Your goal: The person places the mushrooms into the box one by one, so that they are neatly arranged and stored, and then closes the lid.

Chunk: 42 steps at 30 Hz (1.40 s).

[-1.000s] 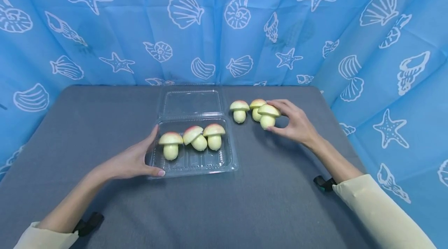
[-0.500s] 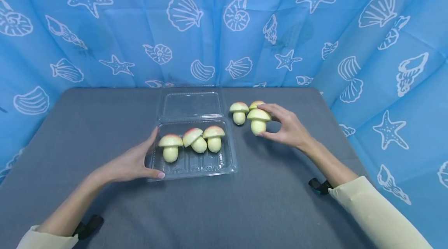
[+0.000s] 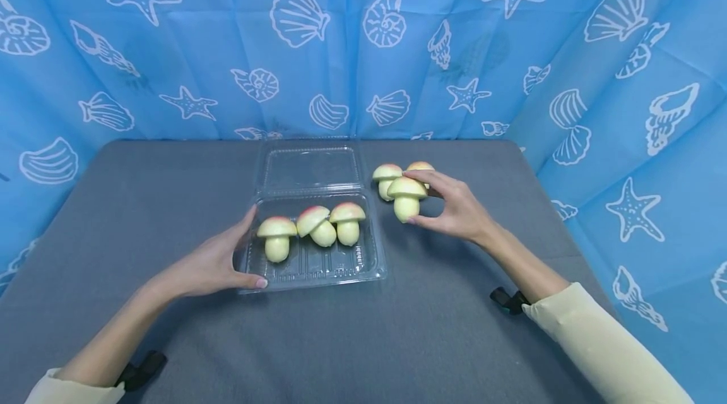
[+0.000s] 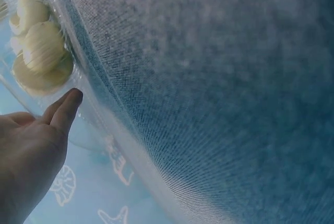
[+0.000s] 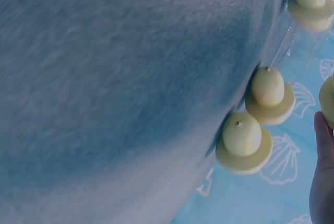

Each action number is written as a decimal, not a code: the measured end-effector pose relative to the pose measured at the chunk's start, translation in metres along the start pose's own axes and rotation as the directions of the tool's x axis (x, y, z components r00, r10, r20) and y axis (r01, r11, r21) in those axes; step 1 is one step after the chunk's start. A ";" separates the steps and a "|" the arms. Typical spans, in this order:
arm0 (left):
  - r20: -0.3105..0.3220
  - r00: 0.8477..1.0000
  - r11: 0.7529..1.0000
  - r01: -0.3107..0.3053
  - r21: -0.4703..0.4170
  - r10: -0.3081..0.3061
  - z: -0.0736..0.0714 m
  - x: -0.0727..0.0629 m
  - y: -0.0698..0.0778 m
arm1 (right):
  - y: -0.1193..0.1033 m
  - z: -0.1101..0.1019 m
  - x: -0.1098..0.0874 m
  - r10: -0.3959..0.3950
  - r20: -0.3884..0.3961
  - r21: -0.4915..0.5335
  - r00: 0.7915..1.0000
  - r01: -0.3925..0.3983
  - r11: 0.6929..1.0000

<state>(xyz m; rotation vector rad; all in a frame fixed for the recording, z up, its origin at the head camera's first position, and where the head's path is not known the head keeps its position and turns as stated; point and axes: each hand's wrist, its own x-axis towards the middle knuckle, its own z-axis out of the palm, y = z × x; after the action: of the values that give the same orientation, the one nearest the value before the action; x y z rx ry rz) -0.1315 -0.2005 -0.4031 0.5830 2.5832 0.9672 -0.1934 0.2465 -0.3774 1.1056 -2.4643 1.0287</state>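
In the head view, my right hand [image 3: 454, 211] pinches a toy mushroom [image 3: 406, 199] between thumb and fingertips, cap up; it overlaps two more mushrooms behind it. These are a pale one with a reddish cap [image 3: 387, 173] and another [image 3: 421, 166] partly hidden by my fingers. My left hand [image 3: 212, 262] rests against the left side of a clear plastic clamshell box [image 3: 318, 278], thumb at its front corner, fingers rather straight. Inside the box are a left mushroom [image 3: 277, 238], a tilted middle one [image 3: 318, 226] and a right one [image 3: 348, 224].
The box's clear lid [image 3: 312, 167] lies opened back toward the curtain. A grey cloth [image 3: 341, 347] covers the table. A blue curtain [image 3: 352, 44] with white shells and starfish hangs behind and along the right side.
My right hand has carried its mushroom left and slightly toward me, toward the box, from in front of the rear right mushroom. My left hand and the box have stayed put.
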 end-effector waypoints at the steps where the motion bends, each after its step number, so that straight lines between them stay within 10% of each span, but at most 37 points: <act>1: -0.007 1.000 1.000 0.000 0.016 0.000 0.000 0.000 0.000 | -0.001 0.001 0.001 -0.003 0.001 0.008 1.000 0.003 1.000; 42: -0.016 1.000 0.999 -0.015 0.044 0.016 0.001 -0.006 0.002 | -0.043 0.056 0.042 -0.235 0.168 0.119 0.958 0.217 0.969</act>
<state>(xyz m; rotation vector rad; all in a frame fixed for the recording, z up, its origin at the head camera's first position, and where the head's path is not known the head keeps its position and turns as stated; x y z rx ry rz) -0.1259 -0.2017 -0.4018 0.6095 2.6246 0.9260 -0.1872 0.1644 -0.3762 1.5351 -2.3677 1.0310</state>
